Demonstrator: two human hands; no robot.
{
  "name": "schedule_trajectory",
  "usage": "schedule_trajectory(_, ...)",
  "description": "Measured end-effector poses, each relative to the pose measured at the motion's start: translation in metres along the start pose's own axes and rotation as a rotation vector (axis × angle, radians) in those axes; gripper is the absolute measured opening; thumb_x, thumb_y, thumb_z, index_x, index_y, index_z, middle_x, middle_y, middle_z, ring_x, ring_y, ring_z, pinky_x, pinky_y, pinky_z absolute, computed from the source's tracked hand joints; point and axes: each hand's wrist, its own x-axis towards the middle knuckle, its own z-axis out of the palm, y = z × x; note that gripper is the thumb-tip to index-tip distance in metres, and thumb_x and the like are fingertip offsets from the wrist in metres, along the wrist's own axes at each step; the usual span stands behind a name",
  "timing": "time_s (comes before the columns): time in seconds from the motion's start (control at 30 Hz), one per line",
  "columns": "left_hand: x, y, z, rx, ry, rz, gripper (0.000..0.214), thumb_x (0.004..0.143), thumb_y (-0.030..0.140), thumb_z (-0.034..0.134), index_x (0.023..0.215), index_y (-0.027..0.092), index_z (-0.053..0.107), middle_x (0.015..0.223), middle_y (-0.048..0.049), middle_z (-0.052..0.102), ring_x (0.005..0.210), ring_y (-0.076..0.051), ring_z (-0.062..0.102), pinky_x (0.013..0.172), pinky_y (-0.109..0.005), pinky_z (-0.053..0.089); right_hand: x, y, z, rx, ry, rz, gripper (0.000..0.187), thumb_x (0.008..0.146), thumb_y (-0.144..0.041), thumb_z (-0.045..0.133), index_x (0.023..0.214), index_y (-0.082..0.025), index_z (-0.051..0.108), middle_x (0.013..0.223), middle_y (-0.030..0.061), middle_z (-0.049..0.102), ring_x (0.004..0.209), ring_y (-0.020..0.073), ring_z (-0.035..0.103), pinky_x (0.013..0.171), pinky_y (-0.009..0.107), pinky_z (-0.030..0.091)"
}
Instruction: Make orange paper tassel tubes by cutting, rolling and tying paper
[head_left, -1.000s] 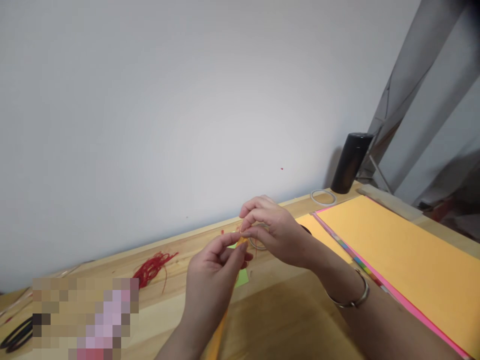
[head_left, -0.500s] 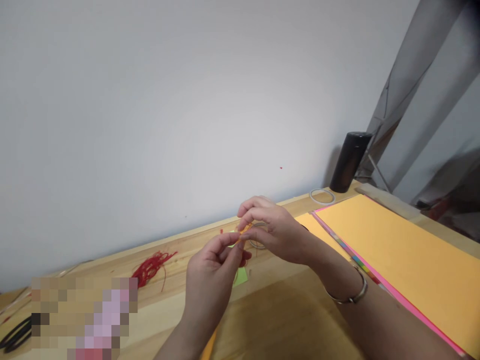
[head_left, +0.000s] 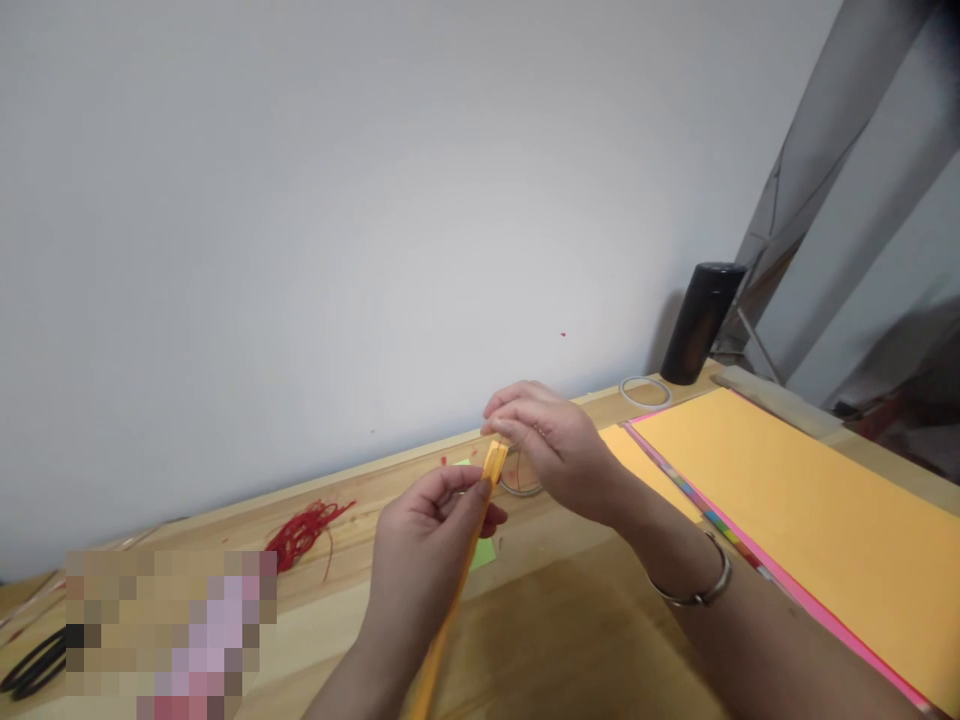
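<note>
A folded orange paper strip point(head_left: 495, 462) runs between the thumb and fingers of my left hand point(head_left: 429, 535). Its flat upper end sticks out above the thumb, and its lower part slants down past the wrist toward the bottom edge. My right hand point(head_left: 559, 450) is just above that upper end, thumb and fingers closed together. Whatever is in those fingertips, if anything, is too small to make out. Behind the hands lie a green piece of paper point(head_left: 485, 552) and a pale ring point(head_left: 519, 490), both partly hidden.
A tangle of red string point(head_left: 304, 535) lies on the wooden table point(head_left: 300, 625) at left, near black scissor-like handles point(head_left: 37, 662). Stacked orange sheets point(head_left: 795, 500) cover the right side. A black cylinder point(head_left: 696, 325) and another ring point(head_left: 645, 392) stand by the wall.
The strip's upper end now shows flat and upright above my left thumb. My right fingertips have moved slightly up, off the left fingertips they were meeting.
</note>
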Motion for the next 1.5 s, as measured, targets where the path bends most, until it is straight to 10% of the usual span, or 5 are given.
schedule_trajectory(0.53, 0.010, -0.001, -0.010, -0.297, -0.011, 0.020, 0.028, 0.073, 0.030, 0.068, 0.097, 0.017, 0.061, 0.082, -0.0039, 0.070, 0.065, -0.013, 0.065, 0.059, -0.023, 0.053, -0.003, 0.001, 0.009, 0.178, 0.008, 0.413, 0.020, 0.082, -0.031, 0.053, 0.072, -0.017, 0.061, 0.059, -0.0031, 0.051, 0.053, 0.0078, 0.040, 0.049, 0.021, 0.034)
schedule_trajectory(0.73, 0.009, 0.002, -0.009, -0.344, -0.018, 0.017, 0.034, 0.071, 0.028, 0.069, 0.101, 0.017, 0.057, 0.079, -0.0031, 0.069, 0.061, -0.012, 0.064, 0.057, -0.022, 0.051, -0.002, 0.002, 0.008, 0.237, 0.051, 0.388, 0.028, 0.085, -0.036, 0.050, 0.106, -0.019, 0.060, 0.103, 0.0061, 0.062, 0.084, 0.0135, 0.056, 0.071, 0.026, 0.046)
schedule_trajectory(0.97, 0.008, 0.008, -0.011, -0.331, -0.178, -0.028, 0.018, 0.078, 0.031, 0.061, 0.087, 0.016, 0.066, 0.061, 0.0003, 0.062, 0.052, -0.008, 0.053, 0.050, -0.017, 0.042, -0.002, 0.007, 0.006, 0.699, -0.315, 0.411, 0.076, 0.075, -0.030, 0.065, 0.140, -0.023, 0.025, 0.126, 0.0119, 0.050, 0.103, 0.0164, 0.055, 0.084, 0.031, 0.047)
schedule_trajectory(1.2, 0.012, 0.007, -0.019, -0.278, -0.250, -0.070, 0.025, 0.079, 0.036, 0.060, 0.078, 0.014, 0.070, 0.064, -0.0029, 0.064, 0.053, -0.008, 0.053, 0.049, -0.017, 0.041, 0.001, 0.006, -0.005, 0.435, -0.370, 0.501, 0.021, 0.075, -0.031, 0.062, 0.086, -0.014, 0.068, 0.069, 0.0005, 0.060, 0.064, 0.0101, 0.052, 0.057, 0.022, 0.041)
schedule_trajectory(1.5, 0.019, 0.007, -0.025, -0.489, -0.393, -0.309, 0.017, 0.079, 0.027, 0.062, 0.083, 0.013, 0.069, 0.067, -0.0030, 0.064, 0.056, -0.009, 0.060, 0.048, -0.016, 0.045, 0.005, 0.005, -0.015, 0.346, -0.070, 0.523, 0.023, 0.073, -0.035, 0.062, 0.072, -0.013, 0.065, 0.059, -0.0019, 0.052, 0.056, 0.0082, 0.043, 0.053, 0.022, 0.034)
